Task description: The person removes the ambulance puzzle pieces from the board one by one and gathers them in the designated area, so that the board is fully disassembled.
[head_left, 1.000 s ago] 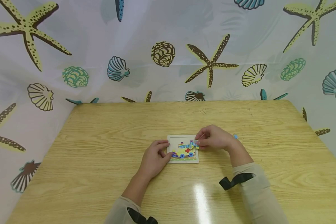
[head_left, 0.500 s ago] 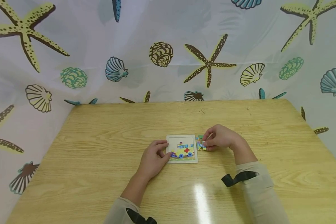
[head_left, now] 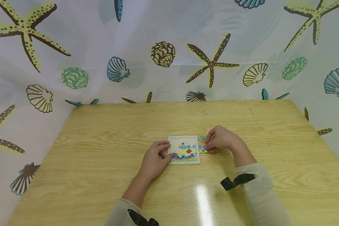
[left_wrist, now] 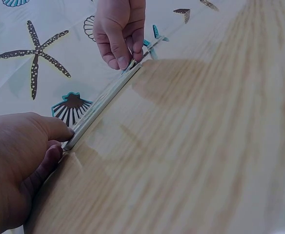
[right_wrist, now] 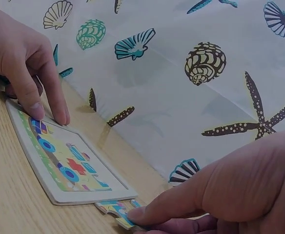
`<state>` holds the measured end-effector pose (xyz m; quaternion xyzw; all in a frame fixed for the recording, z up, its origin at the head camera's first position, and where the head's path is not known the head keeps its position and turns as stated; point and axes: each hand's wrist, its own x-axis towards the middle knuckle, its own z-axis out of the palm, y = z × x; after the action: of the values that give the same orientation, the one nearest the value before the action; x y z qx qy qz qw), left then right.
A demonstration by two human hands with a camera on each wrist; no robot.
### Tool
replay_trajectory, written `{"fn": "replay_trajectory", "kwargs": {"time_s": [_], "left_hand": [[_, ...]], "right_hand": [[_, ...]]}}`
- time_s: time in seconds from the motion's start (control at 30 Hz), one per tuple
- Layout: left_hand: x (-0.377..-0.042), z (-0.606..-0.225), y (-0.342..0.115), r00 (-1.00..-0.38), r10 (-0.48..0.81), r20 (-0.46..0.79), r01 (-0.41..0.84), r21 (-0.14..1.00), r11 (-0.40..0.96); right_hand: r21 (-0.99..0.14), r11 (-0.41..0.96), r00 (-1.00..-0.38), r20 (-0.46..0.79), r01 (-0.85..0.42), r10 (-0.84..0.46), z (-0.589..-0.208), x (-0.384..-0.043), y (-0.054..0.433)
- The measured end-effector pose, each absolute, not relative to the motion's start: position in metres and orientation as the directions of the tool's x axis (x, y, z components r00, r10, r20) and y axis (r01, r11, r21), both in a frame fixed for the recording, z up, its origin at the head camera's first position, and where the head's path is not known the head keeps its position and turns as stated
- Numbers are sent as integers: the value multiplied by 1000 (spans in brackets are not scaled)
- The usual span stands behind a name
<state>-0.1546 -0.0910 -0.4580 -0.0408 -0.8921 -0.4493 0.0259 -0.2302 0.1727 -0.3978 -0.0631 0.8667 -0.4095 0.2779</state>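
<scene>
A small jigsaw puzzle board point(head_left: 183, 162) with a pale frame lies flat on the table, showing a yellow ambulance with a red cross. My left hand point(head_left: 156, 158) holds its left edge, thumb and a finger resting on the frame in the right wrist view. Just right of the board, my right hand point(head_left: 221, 138) pinches a blue and yellow puzzle piece point(right_wrist: 114, 208), thumb on top. Behind it, a piece with green point(head_left: 202, 138) sits against the board's right edge; whether the two are joined I cannot tell. The upper part of the board shows a bare pale surface.
The wooden table point(head_left: 115, 125) reaches back to a white curtain point(head_left: 164, 25) printed with shells and starfish, which also closes in both sides. Black straps point(head_left: 238, 181) circle both sleeves, their loose ends hanging near the tabletop.
My right hand has drawn the puzzle piece from over the board's right edge to the table beside it, then shifted only slightly. My left hand has stayed on the board.
</scene>
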Motion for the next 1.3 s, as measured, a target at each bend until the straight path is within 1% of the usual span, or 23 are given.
{"fn": "replay_trajectory", "kwargs": {"time_s": [0.17,0.3,0.43,0.57,0.8,0.87,1.07,1.3], "left_hand": [[-155,-459,-91,-995,49,86,98,799,593],[-155,-459,-91,-995,50,87,100,799,593],[-154,-460,-91,-995,50,87,100,798,595],[-154,-460,-91,-995,47,83,95,796,597],[-155,-460,-91,-995,46,87,97,796,598],[-155,-460,-91,-995,47,86,97,794,600],[-155,-459,-91,-996,45,77,89,794,601],[-155,-457,-91,-996,45,74,86,794,601]], "right_hand": [[-716,689,-856,-421,110,-300,-396,-228,170],[-674,735,-871,-403,75,-281,-397,-227,166],[-653,757,-873,-392,42,-290,-396,-225,164],[-680,732,-861,-394,38,-322,-395,-226,167],[-786,610,-839,-394,97,-375,-396,-233,174],[-805,586,-834,-385,95,-394,-397,-233,173],[-840,540,-831,-339,56,-441,-401,-232,164],[-840,542,-825,-298,-11,-480,-404,-227,145]]}}
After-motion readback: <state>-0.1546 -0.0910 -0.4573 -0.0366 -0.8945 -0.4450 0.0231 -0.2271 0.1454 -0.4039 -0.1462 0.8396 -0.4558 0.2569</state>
